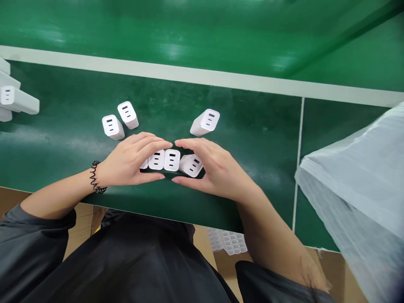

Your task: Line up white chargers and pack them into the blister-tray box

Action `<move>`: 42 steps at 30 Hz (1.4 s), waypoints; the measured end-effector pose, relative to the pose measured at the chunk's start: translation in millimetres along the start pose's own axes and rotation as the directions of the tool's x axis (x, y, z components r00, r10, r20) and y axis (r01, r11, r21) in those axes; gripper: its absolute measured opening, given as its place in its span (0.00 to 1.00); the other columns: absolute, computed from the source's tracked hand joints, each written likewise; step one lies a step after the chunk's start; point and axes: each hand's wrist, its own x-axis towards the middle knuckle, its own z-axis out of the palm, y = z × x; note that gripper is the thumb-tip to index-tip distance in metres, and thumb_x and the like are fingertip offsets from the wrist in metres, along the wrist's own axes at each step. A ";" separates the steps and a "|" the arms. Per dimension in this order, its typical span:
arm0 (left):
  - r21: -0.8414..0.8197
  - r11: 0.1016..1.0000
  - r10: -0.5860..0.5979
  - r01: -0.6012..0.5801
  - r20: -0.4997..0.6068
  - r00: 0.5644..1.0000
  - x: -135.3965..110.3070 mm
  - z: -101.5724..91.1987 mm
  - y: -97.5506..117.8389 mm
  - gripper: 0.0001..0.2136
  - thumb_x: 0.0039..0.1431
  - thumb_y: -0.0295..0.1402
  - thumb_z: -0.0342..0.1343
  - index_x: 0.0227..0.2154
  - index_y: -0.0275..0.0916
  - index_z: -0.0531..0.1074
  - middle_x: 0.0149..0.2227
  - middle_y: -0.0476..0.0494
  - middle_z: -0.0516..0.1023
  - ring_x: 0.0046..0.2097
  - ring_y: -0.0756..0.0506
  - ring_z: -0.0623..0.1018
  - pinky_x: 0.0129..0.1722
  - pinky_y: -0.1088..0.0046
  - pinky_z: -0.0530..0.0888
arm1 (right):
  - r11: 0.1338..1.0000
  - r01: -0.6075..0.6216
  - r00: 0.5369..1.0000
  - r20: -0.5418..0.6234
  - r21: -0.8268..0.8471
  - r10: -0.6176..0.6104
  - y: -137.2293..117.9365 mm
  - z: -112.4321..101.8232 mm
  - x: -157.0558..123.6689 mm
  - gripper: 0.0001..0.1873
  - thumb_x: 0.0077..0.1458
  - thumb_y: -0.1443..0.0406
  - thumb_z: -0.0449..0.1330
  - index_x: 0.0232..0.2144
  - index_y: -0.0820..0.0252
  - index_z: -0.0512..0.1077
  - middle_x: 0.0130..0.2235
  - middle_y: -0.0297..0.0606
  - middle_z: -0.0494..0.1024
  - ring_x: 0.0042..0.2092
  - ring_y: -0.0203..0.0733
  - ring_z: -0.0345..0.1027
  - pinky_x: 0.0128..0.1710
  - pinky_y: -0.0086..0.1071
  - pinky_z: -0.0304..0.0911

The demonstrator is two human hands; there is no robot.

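Several white USB chargers stand close together in a row at the middle of the green table, ports facing up. My left hand (139,158) curls around the left part of the row, fingers along the far side and thumb along the near side. Its palm hides part of the leftmost charger. A charger (172,160) in the middle shows between the fingertips of both hands. My right hand (211,166) is closed around a tilted charger (192,166) at the row's right end. The fingertips of the two hands are nearly meeting.
Two chargers (128,115) stand beyond my left hand, and another charger (205,122) leans beyond my right. More chargers (20,100) are piled at the far left. A translucent plastic bag (356,168) covers the right side. White trays (233,243) lie below the table edge.
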 end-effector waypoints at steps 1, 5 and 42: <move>-0.014 1.000 -0.006 0.006 0.002 1.000 -0.1 -0.6 0.0 0.29 0.59 0.48 0.61 0.56 0.35 0.63 0.50 0.36 0.77 0.51 0.38 0.76 0.49 0.59 0.76 | 1.000 -0.014 0.999 0.030 0.003 0.014 0.7 -4.8 -1.6 0.34 0.56 0.52 0.66 0.58 0.57 0.59 0.54 0.46 0.75 0.50 0.53 0.72 0.47 0.45 0.70; -0.141 0.989 -0.032 0.034 0.019 0.999 0.8 -5.9 -1.0 0.35 0.56 0.51 0.63 0.60 0.37 0.60 0.53 0.35 0.75 0.53 0.38 0.75 0.50 0.59 0.76 | 0.994 -0.095 0.987 0.122 -0.056 0.101 3.8 -17.8 -7.5 0.31 0.55 0.52 0.66 0.55 0.58 0.62 0.47 0.44 0.77 0.44 0.50 0.74 0.39 0.41 0.71; -0.070 0.992 0.108 -0.105 0.039 0.993 3.2 -12.3 -7.3 0.30 0.59 0.51 0.61 0.56 0.36 0.63 0.51 0.34 0.77 0.53 0.39 0.77 0.50 0.60 0.77 | 0.998 0.027 0.999 -0.019 0.059 -0.026 0.2 7.6 0.7 0.26 0.60 0.59 0.63 0.57 0.57 0.61 0.51 0.46 0.77 0.48 0.50 0.75 0.43 0.43 0.73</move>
